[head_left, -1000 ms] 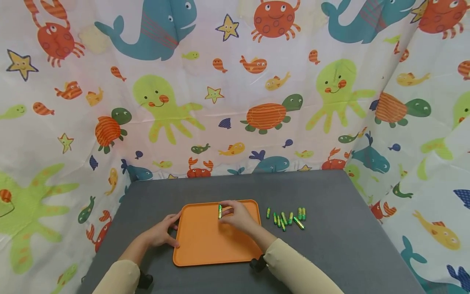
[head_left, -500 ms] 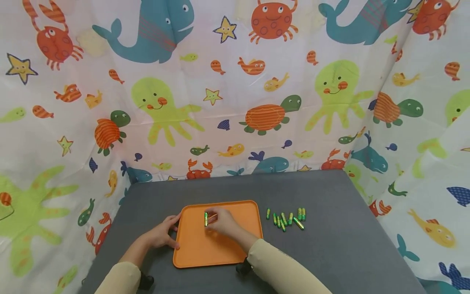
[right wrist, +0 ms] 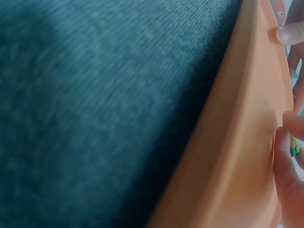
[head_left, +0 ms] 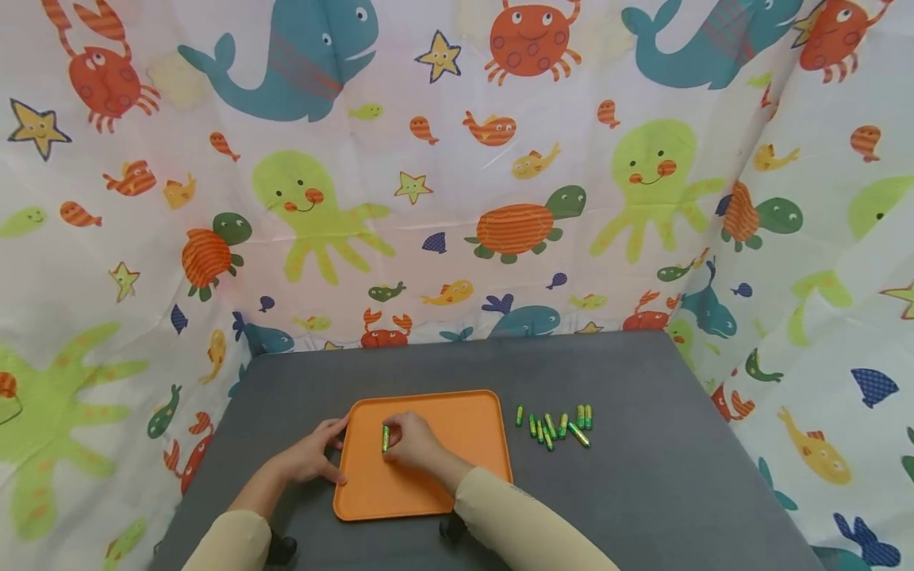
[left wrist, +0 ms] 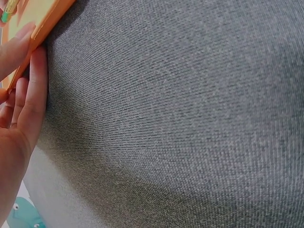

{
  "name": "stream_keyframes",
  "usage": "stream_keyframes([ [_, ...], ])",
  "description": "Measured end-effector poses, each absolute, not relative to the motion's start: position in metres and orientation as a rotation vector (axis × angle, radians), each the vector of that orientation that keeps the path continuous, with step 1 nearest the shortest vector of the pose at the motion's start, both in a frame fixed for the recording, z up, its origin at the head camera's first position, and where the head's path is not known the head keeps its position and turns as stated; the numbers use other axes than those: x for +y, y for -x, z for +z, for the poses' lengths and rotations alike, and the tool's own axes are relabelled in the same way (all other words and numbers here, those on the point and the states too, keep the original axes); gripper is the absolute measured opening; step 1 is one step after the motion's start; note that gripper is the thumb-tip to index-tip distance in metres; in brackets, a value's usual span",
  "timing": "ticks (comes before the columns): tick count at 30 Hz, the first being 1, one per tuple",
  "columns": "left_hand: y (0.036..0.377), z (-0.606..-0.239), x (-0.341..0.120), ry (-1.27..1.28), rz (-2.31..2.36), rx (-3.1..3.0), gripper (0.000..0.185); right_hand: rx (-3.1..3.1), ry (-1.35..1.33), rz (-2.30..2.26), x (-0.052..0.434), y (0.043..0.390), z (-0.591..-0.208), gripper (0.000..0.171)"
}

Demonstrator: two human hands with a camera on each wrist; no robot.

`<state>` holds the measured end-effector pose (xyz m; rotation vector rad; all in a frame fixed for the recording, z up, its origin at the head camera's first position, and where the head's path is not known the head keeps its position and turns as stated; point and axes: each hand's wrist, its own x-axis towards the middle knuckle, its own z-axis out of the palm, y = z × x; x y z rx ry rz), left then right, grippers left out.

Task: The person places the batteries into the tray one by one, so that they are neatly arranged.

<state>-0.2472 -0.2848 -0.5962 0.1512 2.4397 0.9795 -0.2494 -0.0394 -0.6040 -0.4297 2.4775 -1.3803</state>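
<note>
Orange tray (head_left: 457,476) edge under left hand (head_left: 314,456), battery (head_left: 385,438) inside.

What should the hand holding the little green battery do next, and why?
Probably lower the battery flat onto the orange tray and let go. The right hand pinches it just over the tray's left part, while the left hand steadies the tray's left edge. More green batteries wait on the grey table to the tray's right.

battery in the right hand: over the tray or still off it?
Over the tray. The right hand pinches the battery above the orange tray, left part; whether it touches the tray floor, cannot tell.
</note>
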Motion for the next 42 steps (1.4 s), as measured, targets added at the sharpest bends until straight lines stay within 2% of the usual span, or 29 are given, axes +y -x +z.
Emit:
stream_keyframes([
  [14, 0.246, -0.594, -0.284, -0.156, 0.987, 2.442, 0.123, 2.559, 0.444, -1.237, -0.047, 0.246, -0.600, 0.060],
  [22, 0.246, -0.593, -0.282, -0.154, 0.972, 2.454, 0.125, 2.461, 0.374, -1.381, -0.038, 0.248, -0.598, 0.077],
  [42, 0.246, -0.594, -0.284, -0.146, 0.973, 2.450, 0.126, 2.455, 0.486, -1.523, 0.059, 0.254, -0.565, 0.051],
])
